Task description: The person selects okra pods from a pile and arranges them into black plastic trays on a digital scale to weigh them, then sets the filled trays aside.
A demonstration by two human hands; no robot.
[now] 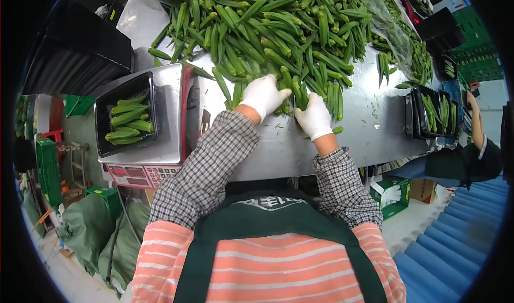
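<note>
Smooth white-gloved hands [262, 97] [314, 117] among ridged, tapering okra [284, 40] on shiny metal tabletop [284, 154], grip unclear

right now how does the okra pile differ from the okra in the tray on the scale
The okra pile is a large heap; the tray okra is a small bunch. The okra pile lies on the metal table, left hand and right hand at its near edge; the tray okra sits in the black tray on the scale, untouched. Both are green pods.

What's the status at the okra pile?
Left hand, right hand at near edge of okra pile. Black tray on scale holds okra. Nothing seen blocking hands.
</note>
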